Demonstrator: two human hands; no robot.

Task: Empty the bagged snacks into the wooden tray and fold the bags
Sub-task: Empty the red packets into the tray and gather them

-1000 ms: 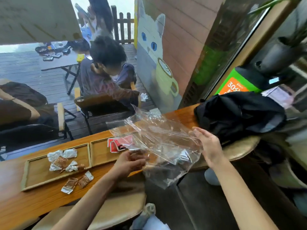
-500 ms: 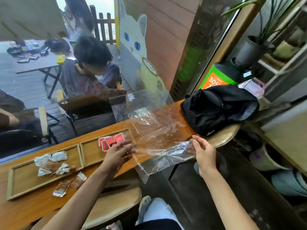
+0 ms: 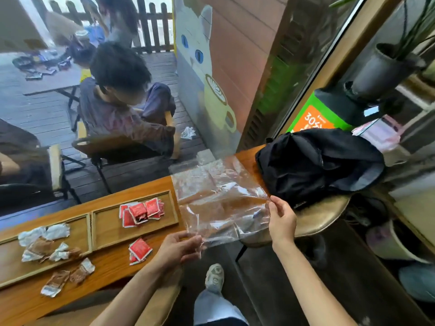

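Wooden counter point(image 3: 113, 276) by cafe window. Left hand point(image 3: 177, 249) and right hand point(image 3: 281, 218) pinch near edge of clear crinkled plastic bag point(image 3: 221, 198), stretched flat (likely for folding). Red snack packets point(image 3: 141, 211) sit in two-compartment wooden tray point(image 3: 90, 228); some strays lie outside.

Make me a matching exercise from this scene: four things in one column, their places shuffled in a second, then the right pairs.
Things:
1. clear plastic bag
2. red packet stack
3. black backpack
4. two brown packets

Places:
A. on the counter in front of the tray
B. held spread between both hands
C. inside the tray's right compartment
D. on the counter's right end and the stool there

Pairs: 1-B, 2-C, 3-D, 4-A
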